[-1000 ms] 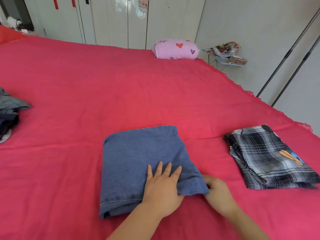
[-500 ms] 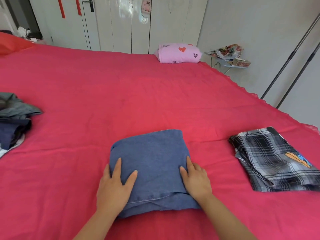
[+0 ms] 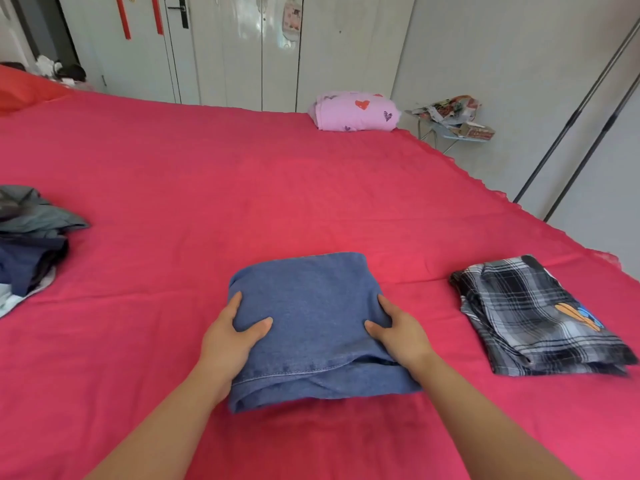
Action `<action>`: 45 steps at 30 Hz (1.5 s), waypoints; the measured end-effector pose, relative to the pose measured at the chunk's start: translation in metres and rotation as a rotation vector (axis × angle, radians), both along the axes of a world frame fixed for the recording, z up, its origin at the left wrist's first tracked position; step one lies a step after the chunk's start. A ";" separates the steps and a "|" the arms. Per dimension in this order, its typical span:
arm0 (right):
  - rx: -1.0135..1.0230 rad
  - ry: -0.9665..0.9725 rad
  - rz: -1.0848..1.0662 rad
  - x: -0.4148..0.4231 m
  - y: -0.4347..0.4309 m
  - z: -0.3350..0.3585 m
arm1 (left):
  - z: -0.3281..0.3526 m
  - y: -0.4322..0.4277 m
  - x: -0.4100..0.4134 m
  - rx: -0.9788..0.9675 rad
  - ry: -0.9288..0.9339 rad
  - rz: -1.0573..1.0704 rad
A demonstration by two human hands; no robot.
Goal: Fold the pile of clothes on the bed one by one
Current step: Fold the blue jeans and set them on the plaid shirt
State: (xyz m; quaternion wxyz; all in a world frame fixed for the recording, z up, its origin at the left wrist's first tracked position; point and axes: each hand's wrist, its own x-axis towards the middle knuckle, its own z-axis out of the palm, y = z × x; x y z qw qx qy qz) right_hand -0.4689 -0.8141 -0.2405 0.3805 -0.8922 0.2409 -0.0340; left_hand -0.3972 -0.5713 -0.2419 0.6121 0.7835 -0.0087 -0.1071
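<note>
Head view: the folded denim garment (image 3: 311,306) lies on the bed (image 3: 242,185) between both hands, its longer side running away from the person. The left hand (image 3: 228,337) and right hand (image 3: 398,332) each clasp one side edge, thumbs on top. The folded plaid garment (image 3: 530,313) lies just beyond the right hand, and the unfolded pile (image 3: 31,244) sits well off to the left.

A bed (image 3: 242,174) with a red cover fills most of the view. Behind it stand glossy white wardrobe doors (image 3: 242,46), one with a black handle (image 3: 182,16). A plain pale wall (image 3: 502,46) lies to the right, with a small cluttered stand (image 3: 450,131) near the bed's far corner and two dark diagonal poles (image 3: 571,110).
</note>
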 end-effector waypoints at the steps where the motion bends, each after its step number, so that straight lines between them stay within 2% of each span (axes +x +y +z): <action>1: -0.032 -0.013 -0.010 -0.001 -0.004 0.007 | 0.005 -0.005 0.001 -0.033 -0.006 0.001; 8: -0.153 -0.122 -0.121 -0.043 -0.093 0.056 | 0.039 -0.101 -0.009 -0.105 -0.057 -0.124; 18: -0.297 -0.094 -0.341 -0.123 -0.282 0.099 | 0.054 -0.306 -0.058 -0.267 -0.046 -0.385; 21: -0.240 -0.109 -0.360 -0.127 -0.318 0.097 | 0.049 -0.342 -0.061 -0.278 -0.021 -0.416; 24: -0.171 -0.056 -0.374 -0.125 -0.340 0.058 | 0.019 -0.357 -0.061 -0.171 0.051 -0.430; 27: -0.002 -0.052 -0.408 -0.126 -0.350 0.011 | -0.014 -0.357 -0.063 -0.116 0.186 -0.371; 29: 0.154 -0.074 -0.454 -0.130 -0.355 0.005 | -0.022 -0.361 -0.065 -0.122 0.286 -0.315; 32: 0.465 0.002 -0.473 -0.136 -0.356 0.017 | -0.020 -0.370 -0.065 -0.327 0.480 -0.332; 34: 0.569 0.049 -0.484 -0.136 -0.353 0.023 | -0.015 -0.372 -0.065 -0.437 0.602 -0.346; 39: 0.599 0.072 -0.625 -0.122 -0.363 0.022 | -0.007 -0.378 -0.062 -0.476 0.684 -0.314; 45: 0.490 -0.053 -0.632 -0.112 -0.391 0.069 | 0.020 -0.409 -0.067 -0.644 0.595 -0.278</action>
